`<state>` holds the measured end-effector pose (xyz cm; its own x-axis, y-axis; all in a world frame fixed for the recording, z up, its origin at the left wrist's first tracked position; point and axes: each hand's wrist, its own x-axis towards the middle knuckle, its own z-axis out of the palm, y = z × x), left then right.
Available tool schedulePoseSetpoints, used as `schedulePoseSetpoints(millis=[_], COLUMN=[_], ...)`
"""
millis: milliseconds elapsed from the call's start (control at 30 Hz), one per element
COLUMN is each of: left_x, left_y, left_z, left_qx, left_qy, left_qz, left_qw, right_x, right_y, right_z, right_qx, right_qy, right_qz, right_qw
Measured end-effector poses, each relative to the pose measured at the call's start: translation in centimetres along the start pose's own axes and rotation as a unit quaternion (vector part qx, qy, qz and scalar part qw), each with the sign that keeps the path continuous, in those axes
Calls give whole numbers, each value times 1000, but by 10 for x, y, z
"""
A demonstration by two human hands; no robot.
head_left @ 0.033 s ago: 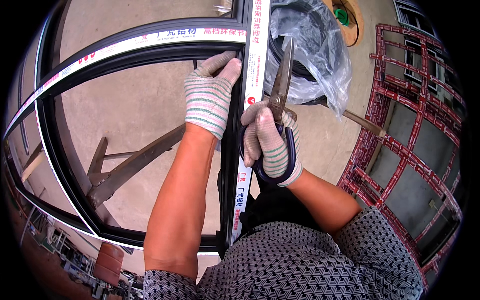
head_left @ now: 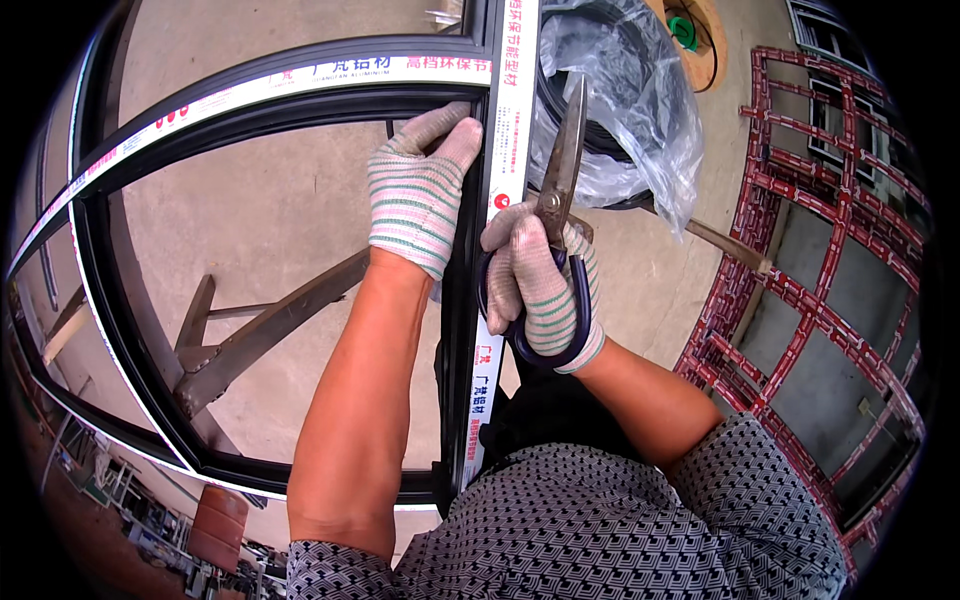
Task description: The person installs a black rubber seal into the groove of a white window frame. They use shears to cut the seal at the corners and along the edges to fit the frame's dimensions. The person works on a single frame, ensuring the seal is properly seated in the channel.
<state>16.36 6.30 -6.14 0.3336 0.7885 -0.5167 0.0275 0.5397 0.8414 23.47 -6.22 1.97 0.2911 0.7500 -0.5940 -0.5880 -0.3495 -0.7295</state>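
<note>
A pale tan floor (head_left: 300, 210) spreads under everything, curving away at the rim of the wide view. Over it lies a frame (head_left: 250, 88) of black bars, faced with white film bearing red and blue print; a brown stand (head_left: 280, 322) shows through the opening. To the right, beyond the long bar, a black coil sits in a clear, crumpled bag (head_left: 665, 130), with a green-centred reel (head_left: 683, 34) just past it. A wooden pole (head_left: 715, 241) runs from near the bag toward a rack (head_left: 800, 297) of bars wrapped in red and white along the right side. Mixed clutter (head_left: 120, 490) fills the lower left, beside a reddish-brown panel (head_left: 217, 528).

The left hand (head_left: 418, 190), in a striped glove, has its bent fingers and thumb a little apart, their tips at the inner corner where the curved-looking bar meets the long one. Whether it pinches anything there cannot be told. The right hand (head_left: 545, 290), gloved alike, is closed around the dark handles of the scissors (head_left: 563, 165), just over the long bar's right edge. Their blades lie together, tips pointing up the view, in front of the bag.
</note>
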Motion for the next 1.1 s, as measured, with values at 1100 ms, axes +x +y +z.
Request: schedulePoseSetpoints(millis=[1100], left_x=[0], left_y=[-4], left_z=[-15], left_qx=[-24], left_qy=[-77], left_qz=[30], left_qw=[996], right_x=[1], right_y=[12], right_z=[2], right_qx=[-73], right_qy=[18], right_qz=[-37], right_qw=[997])
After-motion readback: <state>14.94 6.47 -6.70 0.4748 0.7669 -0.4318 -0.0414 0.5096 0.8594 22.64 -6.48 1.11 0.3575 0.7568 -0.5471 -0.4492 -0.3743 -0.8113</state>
